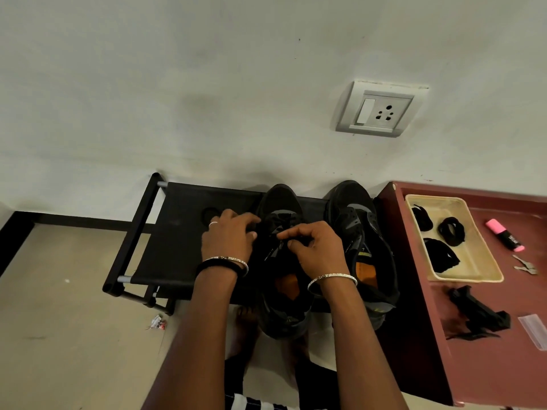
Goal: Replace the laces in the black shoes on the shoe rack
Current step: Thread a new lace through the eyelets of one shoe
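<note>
**Both hands at the laces of one black shoe**

Hands meet over the lace area of the first shoe [279, 199], which stands on the shoe rack [183, 232] with its toe towards the wall at 12 o'clock. The left hand [231, 238] comes in from 9 o'clock of that shoe. Its fingers are curled and its thumb is close under them, gripping the shoe's upper at the eyelet edge. The right hand [313, 247] comes in from 3 o'clock. Its forefinger and thumb are pinched tight on a dark lace [296, 240], which is hard to make out against the black upper. Each wrist wears a silver bangle, and the left also has a black band.

At 3 o'clock of the first shoe, well apart from both hands, stands the second shoe [352, 202], also toe to the wall. An orange insole shows inside each shoe.

A maroon desk [503, 365] sits just beside the rack at its 3 o'clock end. On the desk lies a cream tray [485, 270] holding three black lace bundles [451, 230]. At 3 o'clock of the tray lie a pink highlighter [504, 235] and some keys [527, 266]. At 6 o'clock of the tray lie a loose black heap [479, 315] and a clear plastic sleeve [535, 329].

A wall socket [381, 109] is on the wall at 12 o'clock of the second shoe. A crumpled wrapper [158, 322] lies on the floor near the rack's front left foot.
</note>
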